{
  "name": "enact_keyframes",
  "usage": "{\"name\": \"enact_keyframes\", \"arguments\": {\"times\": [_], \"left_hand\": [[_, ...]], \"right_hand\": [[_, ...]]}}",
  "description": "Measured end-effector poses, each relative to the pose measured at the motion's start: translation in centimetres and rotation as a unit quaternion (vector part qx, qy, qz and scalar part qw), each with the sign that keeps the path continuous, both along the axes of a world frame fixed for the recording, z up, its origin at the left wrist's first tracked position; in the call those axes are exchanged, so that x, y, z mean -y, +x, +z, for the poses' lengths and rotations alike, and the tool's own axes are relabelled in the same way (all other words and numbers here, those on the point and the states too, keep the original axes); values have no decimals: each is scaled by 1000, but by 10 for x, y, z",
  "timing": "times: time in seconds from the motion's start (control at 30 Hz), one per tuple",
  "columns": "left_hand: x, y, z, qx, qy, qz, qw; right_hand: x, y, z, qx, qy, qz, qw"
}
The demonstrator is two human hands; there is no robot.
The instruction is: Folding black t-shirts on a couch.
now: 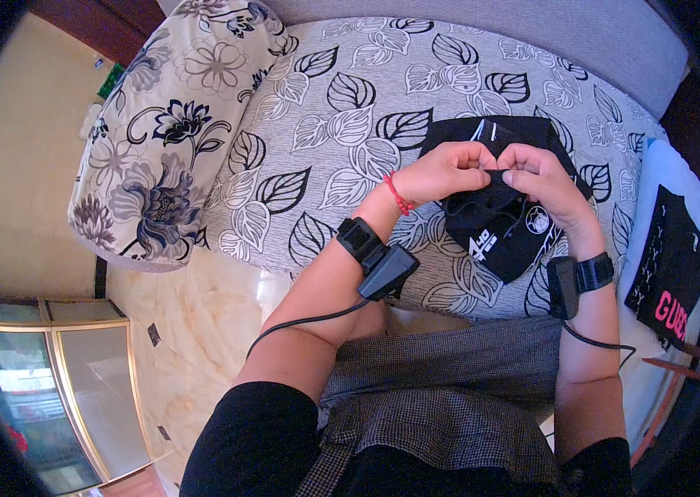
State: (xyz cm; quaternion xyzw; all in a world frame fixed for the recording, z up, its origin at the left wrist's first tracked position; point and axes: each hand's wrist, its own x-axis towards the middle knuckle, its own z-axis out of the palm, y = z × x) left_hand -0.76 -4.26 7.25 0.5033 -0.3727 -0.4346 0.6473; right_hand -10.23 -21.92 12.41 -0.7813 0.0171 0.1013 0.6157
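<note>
Before me, a black garment with white prints (499, 248) lies on the leaf-patterned sofa seat (350, 136). My left hand (455, 171) pinches the edge of its black fabric between thumb and curled fingers. Close beside it, fingertips nearly touching, my right hand (530, 174) pinches the same edge. A dark cord shows on the cloth below my hands, and a pale label or strip lies inside the garment's opening above them. Part of the fabric is hidden behind my fingers. A red bead bracelet is on my left wrist, and each forearm bears a strapped black device with a cable.
A floral-covered armrest (170, 136) stands at the left, and a grey backrest (511, 37) runs behind the seat. To the right lie a light blue cloth (676, 168) and a black cloth with pink lettering (667, 267). A glass-fronted cabinet (58, 385) stands at the lower left.
</note>
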Motion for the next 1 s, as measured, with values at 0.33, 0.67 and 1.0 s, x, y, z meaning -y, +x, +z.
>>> {"name": "enact_keyframes", "arguments": {"times": [0.33,0.67,1.0], "left_hand": [[2,3,-7,14,-3,-1,1000],[1,3,-6,29,-3,-3,1000],[2,1,0,19,3,17,1000]], "right_hand": [[3,2,-7,-4,13,18,1000],[1,1,-3,-24,8,17,1000],[2,1,-3,-29,-6,6,1000]]}}
